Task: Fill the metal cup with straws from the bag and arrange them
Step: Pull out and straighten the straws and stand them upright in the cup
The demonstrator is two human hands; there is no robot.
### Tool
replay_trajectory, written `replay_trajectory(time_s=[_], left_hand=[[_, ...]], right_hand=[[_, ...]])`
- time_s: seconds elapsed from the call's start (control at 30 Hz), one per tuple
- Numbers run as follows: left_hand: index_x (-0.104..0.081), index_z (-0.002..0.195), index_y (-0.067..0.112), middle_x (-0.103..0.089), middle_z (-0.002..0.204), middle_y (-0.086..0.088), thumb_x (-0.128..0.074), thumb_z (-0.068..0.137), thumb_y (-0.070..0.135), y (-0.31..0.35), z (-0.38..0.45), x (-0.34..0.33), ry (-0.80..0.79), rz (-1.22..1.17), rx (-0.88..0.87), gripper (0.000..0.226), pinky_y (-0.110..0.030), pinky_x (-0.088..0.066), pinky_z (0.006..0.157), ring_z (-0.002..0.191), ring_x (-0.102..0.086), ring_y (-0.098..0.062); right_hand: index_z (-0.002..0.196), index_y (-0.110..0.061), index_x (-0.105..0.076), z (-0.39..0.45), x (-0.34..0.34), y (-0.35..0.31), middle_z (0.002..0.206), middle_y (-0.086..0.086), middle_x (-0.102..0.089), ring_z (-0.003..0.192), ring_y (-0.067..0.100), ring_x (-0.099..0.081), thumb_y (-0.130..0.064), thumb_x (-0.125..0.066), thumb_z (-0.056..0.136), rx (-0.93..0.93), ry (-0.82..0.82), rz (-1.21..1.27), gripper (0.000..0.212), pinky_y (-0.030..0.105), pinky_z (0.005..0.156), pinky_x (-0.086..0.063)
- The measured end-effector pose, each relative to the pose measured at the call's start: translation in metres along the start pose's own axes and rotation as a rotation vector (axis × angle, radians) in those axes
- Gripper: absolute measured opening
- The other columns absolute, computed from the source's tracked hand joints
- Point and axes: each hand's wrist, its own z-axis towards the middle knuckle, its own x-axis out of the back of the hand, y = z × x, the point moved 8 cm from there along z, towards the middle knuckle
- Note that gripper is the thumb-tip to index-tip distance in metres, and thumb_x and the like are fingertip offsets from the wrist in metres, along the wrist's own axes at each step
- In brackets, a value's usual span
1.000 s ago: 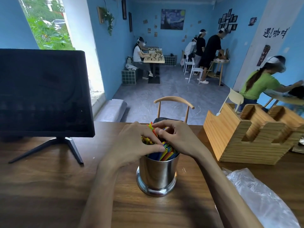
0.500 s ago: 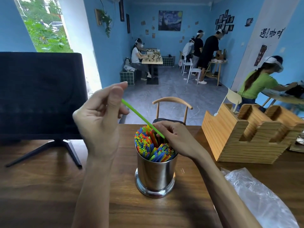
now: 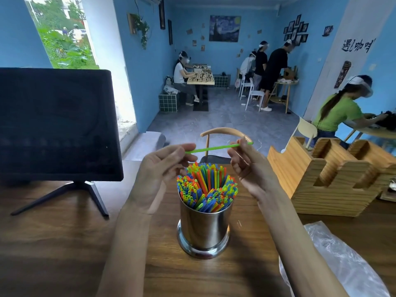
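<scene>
Left hand (image 3: 162, 166) and right hand (image 3: 246, 166) pinch opposite ends of one green straw (image 3: 216, 148), near-level above metal cup (image 3: 204, 228) packed with coloured straws (image 3: 206, 187) on bench (image 3: 64, 243).

One metal cup (image 3: 204, 228), one green straw (image 3: 216, 148) held apart — the cupful of straws (image 3: 206, 186) too many to count — one plastic bag (image 3: 340, 264), one monitor (image 3: 57, 125), one wooden holder (image 3: 330, 179).

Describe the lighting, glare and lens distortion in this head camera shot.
Head view: daylight floods in from the window at upper left, blown out along its frame; the metal cup shows soft reflections, no harsh glare; the wide-angle lens bows the walls and the wooden organizer; the green straw between both hands stays sharp, and the far people look softer.
</scene>
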Motion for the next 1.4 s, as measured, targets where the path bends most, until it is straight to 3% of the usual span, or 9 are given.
replay_trajectory(time_s=[0.1, 0.23, 0.33, 0.5, 0.67, 0.8, 0.97, 1.13, 1.4], left_hand=[[-0.082, 0.095, 0.030, -0.078, 0.095, 0.002, -0.070, 0.092, 0.011, -0.019, 0.004, 0.001, -0.018, 0.363, 0.060, 0.022, -0.021, -0.055, 0.077, 0.090, -0.069, -0.009], [-0.080, 0.093, 0.038, -0.070, 0.101, 0.018, -0.073, 0.091, 0.016, -0.013, 0.000, 0.001, 0.165, 0.913, -0.157, 0.023, -0.025, -0.051, 0.091, 0.104, -0.063, -0.006], [-0.077, 0.091, 0.043, -0.064, 0.099, 0.021, -0.077, 0.083, 0.037, -0.015, -0.004, -0.016, -0.039, 0.961, -0.152, 0.010, -0.025, -0.045, 0.091, 0.106, -0.057, -0.004], [-0.059, 0.103, 0.045, -0.055, 0.099, 0.024, -0.075, 0.060, 0.075, -0.030, -0.015, -0.042, -0.354, 1.252, -0.119, 0.055, -0.021, -0.037, 0.093, 0.103, -0.042, 0.003], [-0.061, 0.102, 0.047, -0.053, 0.097, 0.028, -0.081, 0.066, 0.062, -0.030, -0.014, -0.040, -0.319, 1.295, -0.128, 0.043, -0.021, -0.036, 0.092, 0.100, -0.038, 0.001], [-0.070, 0.109, 0.044, -0.044, 0.095, 0.037, -0.085, 0.070, 0.047, -0.024, -0.016, -0.040, -0.361, 1.284, -0.088, 0.042, -0.006, -0.030, 0.084, 0.101, -0.038, 0.007], [-0.071, 0.106, 0.043, -0.053, 0.098, 0.032, -0.082, 0.073, 0.033, -0.021, -0.016, -0.038, -0.359, 1.260, -0.038, 0.036, -0.005, -0.038, 0.080, 0.106, -0.045, 0.010], [-0.073, 0.092, 0.041, -0.066, 0.092, 0.025, -0.086, 0.070, 0.038, -0.019, -0.015, -0.035, -0.290, 1.205, -0.016, 0.026, -0.015, -0.045, 0.083, 0.098, -0.057, 0.006], [-0.065, 0.092, 0.043, -0.057, 0.097, 0.025, -0.084, 0.069, 0.050, -0.018, -0.019, -0.036, -0.312, 1.339, -0.074, 0.030, -0.010, -0.034, 0.077, 0.103, -0.040, 0.000]], right_hand=[[0.100, -0.010, -0.069, 0.003, -0.001, -0.007, 0.087, 0.003, -0.076, 0.076, 0.014, -0.073, -0.015, -0.063, 0.098, 0.116, 0.019, -0.005, 0.008, 0.019, 0.061, -0.058], [0.112, -0.020, -0.070, 0.004, 0.000, -0.024, 0.088, 0.000, -0.070, 0.081, 0.014, -0.066, -0.013, -0.053, 0.105, 0.362, 0.042, -0.285, 0.020, 0.023, 0.070, -0.052], [0.126, -0.024, -0.065, -0.003, -0.012, -0.024, 0.089, 0.000, -0.072, 0.075, 0.012, -0.066, -0.009, -0.056, 0.103, 0.481, -0.038, -0.529, 0.029, 0.021, 0.067, -0.052], [0.134, -0.037, -0.052, -0.015, -0.033, 0.005, 0.103, 0.003, -0.075, 0.080, 0.036, -0.070, -0.010, -0.068, 0.097, 0.508, -0.273, -0.879, 0.048, 0.053, 0.078, -0.058], [0.106, -0.035, -0.068, -0.012, -0.027, 0.012, 0.102, -0.013, -0.074, 0.089, 0.011, -0.072, -0.024, -0.069, 0.096, 0.476, -0.261, -1.089, 0.015, 0.044, 0.080, -0.060], [0.108, -0.033, -0.069, -0.010, -0.025, 0.014, 0.102, -0.015, -0.073, 0.091, 0.005, -0.069, -0.027, -0.069, 0.096, 0.448, -0.273, -1.161, 0.014, 0.032, 0.079, -0.060], [0.110, -0.032, -0.069, -0.010, -0.026, 0.016, 0.098, -0.015, -0.070, 0.092, 0.005, -0.068, -0.027, -0.068, 0.096, 0.448, -0.295, -1.173, 0.015, 0.033, 0.081, -0.060], [0.111, -0.031, -0.069, -0.008, -0.024, 0.018, 0.098, -0.015, -0.071, 0.093, 0.004, -0.068, -0.027, -0.068, 0.096, 0.439, -0.306, -1.171, 0.015, 0.030, 0.082, -0.060], [0.108, -0.033, -0.069, -0.010, -0.025, 0.019, 0.098, -0.014, -0.071, 0.094, 0.003, -0.067, -0.026, -0.066, 0.098, 0.432, -0.317, -1.187, 0.014, 0.026, 0.084, -0.059]])
